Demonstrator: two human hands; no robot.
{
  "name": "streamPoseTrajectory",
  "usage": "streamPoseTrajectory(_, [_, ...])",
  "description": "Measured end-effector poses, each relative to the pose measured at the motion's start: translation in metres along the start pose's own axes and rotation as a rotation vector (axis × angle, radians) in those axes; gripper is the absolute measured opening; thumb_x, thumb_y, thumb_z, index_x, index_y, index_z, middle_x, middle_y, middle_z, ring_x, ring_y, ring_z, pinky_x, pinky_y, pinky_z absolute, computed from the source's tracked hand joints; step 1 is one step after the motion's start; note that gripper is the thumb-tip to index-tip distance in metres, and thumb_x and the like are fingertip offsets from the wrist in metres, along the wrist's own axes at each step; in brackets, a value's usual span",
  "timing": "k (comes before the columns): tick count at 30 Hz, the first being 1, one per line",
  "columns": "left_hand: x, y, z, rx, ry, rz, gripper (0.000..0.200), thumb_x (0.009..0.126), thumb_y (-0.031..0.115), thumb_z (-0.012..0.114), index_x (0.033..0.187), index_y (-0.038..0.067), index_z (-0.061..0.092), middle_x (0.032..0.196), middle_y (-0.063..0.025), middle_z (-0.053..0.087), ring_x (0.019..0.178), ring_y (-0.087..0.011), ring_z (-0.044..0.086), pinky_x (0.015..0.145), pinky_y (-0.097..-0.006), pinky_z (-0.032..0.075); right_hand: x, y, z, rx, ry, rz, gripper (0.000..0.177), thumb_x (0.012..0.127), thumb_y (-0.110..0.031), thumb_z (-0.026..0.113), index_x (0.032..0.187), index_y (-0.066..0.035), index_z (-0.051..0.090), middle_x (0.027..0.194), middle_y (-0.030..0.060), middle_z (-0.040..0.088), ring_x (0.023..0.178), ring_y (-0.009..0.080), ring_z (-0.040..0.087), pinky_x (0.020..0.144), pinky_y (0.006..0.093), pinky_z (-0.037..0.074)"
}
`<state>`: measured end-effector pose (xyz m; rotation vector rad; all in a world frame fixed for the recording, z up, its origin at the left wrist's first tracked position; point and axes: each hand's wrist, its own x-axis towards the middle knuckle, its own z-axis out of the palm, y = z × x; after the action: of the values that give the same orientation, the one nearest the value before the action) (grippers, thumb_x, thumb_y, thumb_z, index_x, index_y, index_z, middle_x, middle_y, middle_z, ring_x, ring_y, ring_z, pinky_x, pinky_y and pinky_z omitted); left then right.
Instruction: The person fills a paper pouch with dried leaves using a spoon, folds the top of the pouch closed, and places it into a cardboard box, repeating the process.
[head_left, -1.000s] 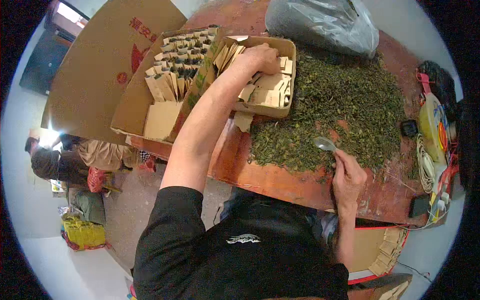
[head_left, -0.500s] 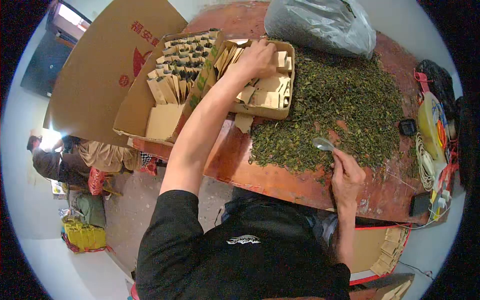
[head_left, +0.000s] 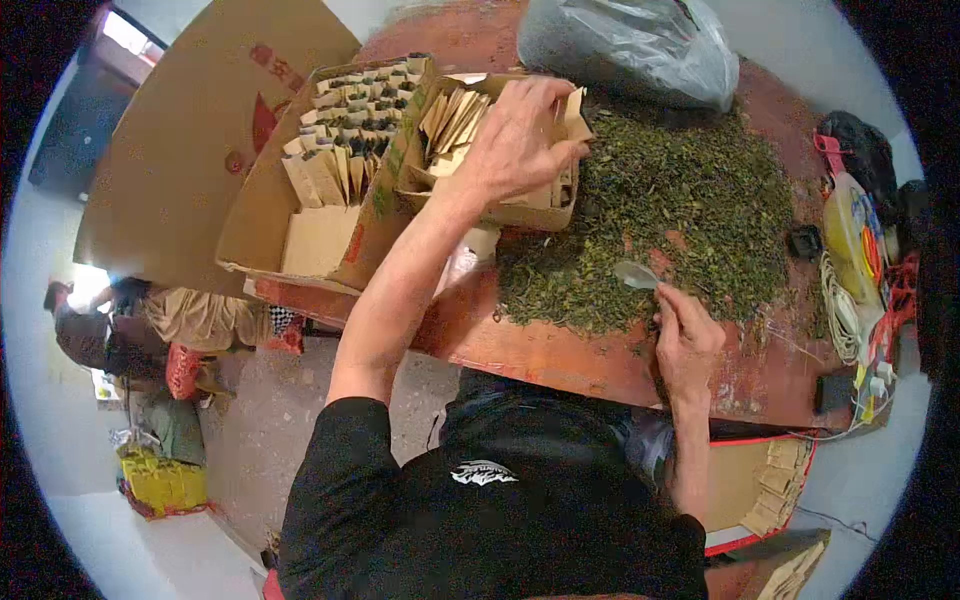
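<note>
My left hand (head_left: 525, 140) is over the smaller cardboard box (head_left: 535, 217), its fingers closed on a small brown paper packet (head_left: 577, 115) at the box's right side. More paper packets (head_left: 458, 122) stand on edge inside that box. In my right hand (head_left: 690, 345) is a spoon (head_left: 636, 274), its bowl just over the near part of a wide heap of dried leaves (head_left: 690, 200), which look like tea. Left of the small box, a larger cardboard box (head_left: 245, 235) holds rows of upright packets (head_left: 365, 110) with dark leaf showing at their tops.
A grey plastic bag (head_left: 630, 50) stands behind the leaf heap. Along the right edge of the red table (head_left: 560, 362) lie a small black object (head_left: 803, 241), cords (head_left: 843, 310) and bags. Below right, a red-edged box (head_left: 740, 485) holds packets. A seated person (head_left: 130, 325) is at far left.
My left hand has come up out of the small box and moved right, now with a paper packet in its fingers. My right hand stays near the leaves with the spoon.
</note>
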<state>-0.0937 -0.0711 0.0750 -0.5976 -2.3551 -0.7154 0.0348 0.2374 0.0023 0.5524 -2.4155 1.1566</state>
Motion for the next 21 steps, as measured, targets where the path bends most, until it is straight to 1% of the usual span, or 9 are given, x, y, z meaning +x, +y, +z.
streamPoseTrajectory(2, [-0.011, 0.017, -0.001, -0.052, 0.032, 0.015, 0.061, 0.076, 0.029, 0.086, 0.126, 0.004, 0.061, 0.115, -0.0154, 0.065, 0.101, -0.0299, 0.064, 0.085, -0.0403, 0.055, 0.003, -0.002, -0.003, -0.039, 0.024, -0.012, 0.018, 0.095, 0.004, 0.066, 0.111, 0.000, 0.075, 0.095, 0.0126, 0.077, 0.073, 0.0167, 0.073, 0.064, 0.0288, 0.056])
streamPoseTrajectory(4, [-0.020, 0.043, -0.008, -0.062, 0.020, -0.012, 0.062, 0.077, 0.029, 0.086, 0.126, 0.004, 0.060, 0.109, -0.0136, 0.065, 0.093, -0.0270, 0.064, 0.081, -0.0388, 0.054, 0.004, 0.002, -0.004, -0.034, 0.042, -0.007, 0.018, 0.096, 0.002, 0.066, 0.112, 0.000, 0.075, 0.095, 0.0119, 0.078, 0.073, 0.0162, 0.074, 0.065, 0.0287, 0.057])
streamPoseTrajectory(5, [-0.026, 0.049, -0.006, -0.161, 0.021, -0.025, 0.062, 0.077, 0.030, 0.087, 0.126, 0.003, 0.060, 0.104, -0.0121, 0.064, 0.086, -0.0248, 0.063, 0.076, -0.0375, 0.053, 0.006, 0.000, -0.006, -0.047, 0.057, -0.003, 0.018, 0.095, 0.003, 0.067, 0.110, 0.000, 0.075, 0.097, 0.0138, 0.078, 0.077, 0.0203, 0.075, 0.067, 0.0307, 0.057])
streamPoseTrajectory(7, [-0.036, 0.067, -0.005, -0.295, -0.003, -0.065, 0.063, 0.076, 0.033, 0.087, 0.125, 0.003, 0.060, 0.101, -0.0122, 0.064, 0.084, -0.0243, 0.063, 0.075, -0.0373, 0.053, 0.013, -0.011, -0.012, -0.072, 0.087, 0.005, 0.017, 0.092, 0.004, 0.069, 0.107, 0.001, 0.075, 0.099, 0.0175, 0.077, 0.083, 0.0284, 0.076, 0.072, 0.0348, 0.059])
streamPoseTrajectory(10, [-0.047, 0.081, 0.005, -0.333, 0.003, 0.040, 0.063, 0.079, 0.035, 0.085, 0.125, 0.000, 0.059, 0.102, -0.0158, 0.062, 0.087, -0.0301, 0.063, 0.076, -0.0383, 0.052, 0.022, -0.020, -0.022, -0.026, 0.141, 0.049, 0.016, 0.093, 0.003, 0.070, 0.107, 0.001, 0.076, 0.096, 0.0168, 0.078, 0.080, 0.0275, 0.076, 0.068, 0.0345, 0.057])
streamPoseTrajectory(11, [-0.052, 0.086, 0.009, -0.377, -0.045, 0.001, 0.064, 0.081, 0.035, 0.084, 0.126, -0.001, 0.058, 0.104, -0.0175, 0.060, 0.090, -0.0331, 0.063, 0.078, -0.0389, 0.052, 0.025, -0.020, -0.025, -0.090, 0.164, 0.000, 0.016, 0.093, 0.003, 0.070, 0.108, 0.000, 0.076, 0.092, 0.0161, 0.077, 0.075, 0.0244, 0.075, 0.064, 0.0330, 0.056])
streamPoseTrajectory(15, [-0.071, 0.088, 0.036, -0.431, -0.120, -0.022, 0.064, 0.082, 0.033, 0.083, 0.129, -0.001, 0.056, 0.109, -0.0201, 0.059, 0.097, -0.0378, 0.062, 0.082, -0.0436, 0.052, 0.033, -0.029, -0.033, -0.047, 0.241, 0.011, 0.015, 0.093, 0.002, 0.072, 0.107, -0.001, 0.076, 0.089, 0.0137, 0.077, 0.066, 0.0176, 0.072, 0.060, 0.0302, 0.054])
streamPoseTrajectory(18, [-0.078, 0.086, 0.046, -0.412, -0.182, -0.081, 0.063, 0.083, 0.032, 0.082, 0.129, -0.001, 0.055, 0.110, -0.0210, 0.059, 0.100, -0.0401, 0.062, 0.084, -0.0448, 0.052, 0.036, -0.040, -0.041, -0.080, 0.258, -0.010, 0.014, 0.092, 0.002, 0.072, 0.106, -0.001, 0.076, 0.089, 0.0134, 0.077, 0.068, 0.0180, 0.073, 0.061, 0.0302, 0.055])
streamPoseTrajectory(21, [-0.085, 0.082, 0.053, -0.370, -0.162, -0.080, 0.063, 0.083, 0.032, 0.081, 0.130, 0.000, 0.055, 0.110, -0.0211, 0.059, 0.101, -0.0410, 0.062, 0.084, -0.0456, 0.052, 0.036, -0.044, -0.042, -0.101, 0.242, -0.019, 0.015, 0.092, 0.002, 0.072, 0.106, -0.001, 0.076, 0.089, 0.0136, 0.077, 0.070, 0.0191, 0.073, 0.063, 0.0305, 0.055])
